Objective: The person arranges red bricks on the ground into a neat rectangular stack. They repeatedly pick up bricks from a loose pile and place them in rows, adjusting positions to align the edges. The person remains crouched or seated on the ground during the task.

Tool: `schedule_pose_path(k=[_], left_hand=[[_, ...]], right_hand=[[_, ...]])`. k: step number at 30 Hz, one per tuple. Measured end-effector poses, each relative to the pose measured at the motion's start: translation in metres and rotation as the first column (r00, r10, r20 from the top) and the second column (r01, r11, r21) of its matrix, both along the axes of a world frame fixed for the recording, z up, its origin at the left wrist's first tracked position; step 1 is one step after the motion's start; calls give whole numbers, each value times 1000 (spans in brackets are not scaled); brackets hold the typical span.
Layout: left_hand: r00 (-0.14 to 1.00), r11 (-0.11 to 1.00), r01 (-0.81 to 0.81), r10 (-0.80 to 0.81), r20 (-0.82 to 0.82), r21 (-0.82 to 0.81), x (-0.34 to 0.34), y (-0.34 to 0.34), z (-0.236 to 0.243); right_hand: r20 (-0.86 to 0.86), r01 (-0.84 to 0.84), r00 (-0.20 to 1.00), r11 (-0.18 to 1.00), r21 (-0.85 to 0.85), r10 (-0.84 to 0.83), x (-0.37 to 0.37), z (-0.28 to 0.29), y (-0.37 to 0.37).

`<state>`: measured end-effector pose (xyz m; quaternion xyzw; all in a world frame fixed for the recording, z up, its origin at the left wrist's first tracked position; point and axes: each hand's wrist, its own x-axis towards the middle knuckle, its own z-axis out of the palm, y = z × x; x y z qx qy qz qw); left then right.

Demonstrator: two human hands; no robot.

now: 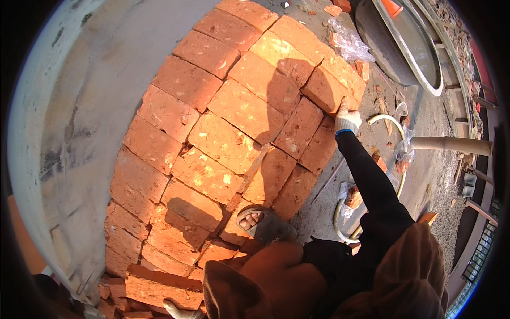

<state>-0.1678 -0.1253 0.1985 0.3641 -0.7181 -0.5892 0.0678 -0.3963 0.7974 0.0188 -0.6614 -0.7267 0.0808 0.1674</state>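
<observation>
My right hand [348,117], in a white knitted glove with a blue cuff, grips the near right corner of an orange-red brick [325,89]. That brick sits at the right edge of a stack and stands slightly above its neighbours. At the lower edge, part of my left hand [181,311], in a pale glove, is closed against the end of another brick [159,288]; most of its fingers are hidden. This brick is tilted beside the stack's near end. Rows of bricks [226,133] form the stack's top, with narrow gaps between them.
A foot in a dark sandal [265,226] stands on the bricks. A grey plastered wall [79,133] runs along the left. Right of the stack lie a pale hose [338,215], clear plastic wrapping [350,42] and a large round-rimmed basin [388,48]. Broken bricks [114,295] lie lower left.
</observation>
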Motion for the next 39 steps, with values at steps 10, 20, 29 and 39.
schedule_pose_path(k=[10, 20, 29, 39], left_hand=[[775, 602, 562, -623, -107, 568, -212, 379, -62], [901, 417, 399, -342, -266, 817, -195, 354, -34], [935, 904, -224, 305, -181, 364, -117, 94, 12], [997, 929, -75, 57, 58, 362, -77, 119, -16]], right_hand=[[-699, -881, 341, -46, -471, 629, 31, 176, -272], [-45, -604, 777, 722, -337, 628, 59, 129, -143], [343, -849, 484, 527, -38, 805, 27, 81, -117], [226, -938, 347, 337, 81, 910, 13, 66, -93]])
